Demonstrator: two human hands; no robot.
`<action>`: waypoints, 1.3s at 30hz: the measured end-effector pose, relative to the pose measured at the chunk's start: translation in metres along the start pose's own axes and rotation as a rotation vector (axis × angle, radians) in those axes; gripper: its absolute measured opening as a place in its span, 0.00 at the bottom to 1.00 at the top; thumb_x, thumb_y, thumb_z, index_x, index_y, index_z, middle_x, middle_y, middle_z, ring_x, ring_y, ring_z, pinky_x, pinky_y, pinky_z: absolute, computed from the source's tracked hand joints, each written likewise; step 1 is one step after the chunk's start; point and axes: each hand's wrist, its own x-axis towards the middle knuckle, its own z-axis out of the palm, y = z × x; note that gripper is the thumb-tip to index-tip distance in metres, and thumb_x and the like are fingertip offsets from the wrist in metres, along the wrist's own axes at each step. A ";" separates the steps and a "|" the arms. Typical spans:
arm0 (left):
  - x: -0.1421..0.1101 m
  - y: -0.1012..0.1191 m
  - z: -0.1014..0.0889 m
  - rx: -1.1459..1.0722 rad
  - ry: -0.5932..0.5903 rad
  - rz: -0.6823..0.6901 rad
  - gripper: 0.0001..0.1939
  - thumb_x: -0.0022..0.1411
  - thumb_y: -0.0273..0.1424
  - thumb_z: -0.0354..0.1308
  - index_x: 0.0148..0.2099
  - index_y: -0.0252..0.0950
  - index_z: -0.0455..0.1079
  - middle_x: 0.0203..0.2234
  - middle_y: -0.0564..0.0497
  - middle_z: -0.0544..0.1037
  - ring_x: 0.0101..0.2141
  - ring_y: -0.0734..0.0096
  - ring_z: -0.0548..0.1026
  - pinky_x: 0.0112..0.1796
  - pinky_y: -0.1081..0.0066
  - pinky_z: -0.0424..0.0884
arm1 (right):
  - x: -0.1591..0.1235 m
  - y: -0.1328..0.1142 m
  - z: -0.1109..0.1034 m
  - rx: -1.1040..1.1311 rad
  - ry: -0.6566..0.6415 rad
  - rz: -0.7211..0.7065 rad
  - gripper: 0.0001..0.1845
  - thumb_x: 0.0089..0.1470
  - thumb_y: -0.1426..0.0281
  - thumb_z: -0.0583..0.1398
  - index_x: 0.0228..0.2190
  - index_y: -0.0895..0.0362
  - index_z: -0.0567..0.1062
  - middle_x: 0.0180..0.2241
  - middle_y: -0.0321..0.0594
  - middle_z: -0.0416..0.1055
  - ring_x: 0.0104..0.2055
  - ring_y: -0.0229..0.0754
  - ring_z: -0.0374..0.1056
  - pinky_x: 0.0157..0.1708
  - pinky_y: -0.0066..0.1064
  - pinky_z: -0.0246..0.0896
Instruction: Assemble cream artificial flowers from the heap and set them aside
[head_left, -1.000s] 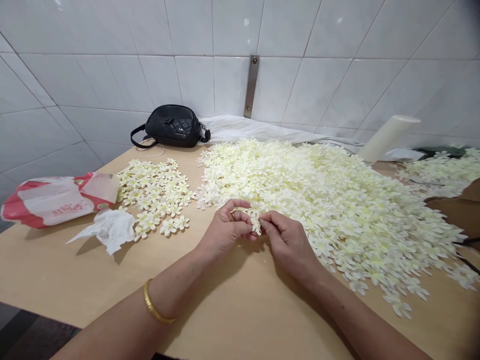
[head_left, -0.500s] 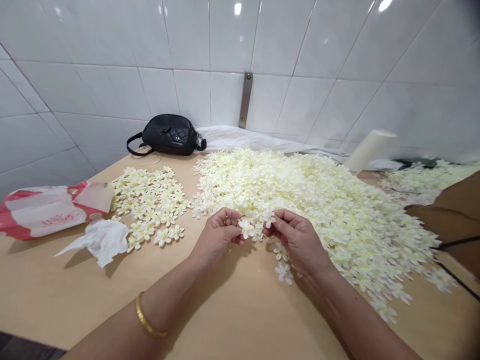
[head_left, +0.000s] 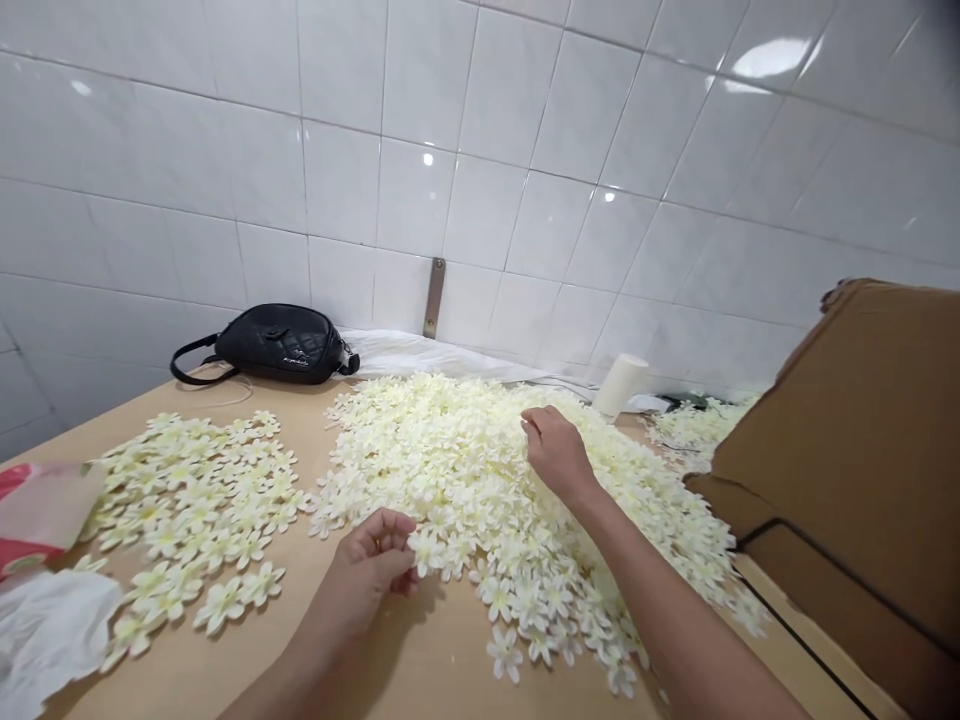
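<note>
My left hand pinches a pale cream artificial flower by its edge, just above the table at the near side of a large heap of loose artificial flowers. My right hand is over the upper right of that heap, thumb and fingers closed together; whether anything is between the fingertips I cannot tell. A single flower lies on the table in front of the heap. On the left, a second, flatter group of yellower flowers is spread out.
A black quilted bag lies at the back left, by the tiled wall. White tissue and a red-and-white packet are at the left edge. A white cylinder leans behind the heap. A brown cardboard box stands at the right.
My right hand has moved from beside my left hand, where it held a flower, to farther back over the heap. My left hand still pinches a flower. The view has tilted up and turned right.
</note>
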 end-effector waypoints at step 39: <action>-0.004 0.000 -0.001 -0.088 -0.125 -0.091 0.12 0.42 0.21 0.59 0.33 0.33 0.63 0.17 0.55 0.69 0.18 0.78 0.68 0.25 0.74 0.64 | -0.116 -0.087 0.023 0.490 -0.413 -0.017 0.10 0.53 0.74 0.49 0.27 0.57 0.69 0.24 0.37 0.66 0.26 0.36 0.62 0.26 0.26 0.54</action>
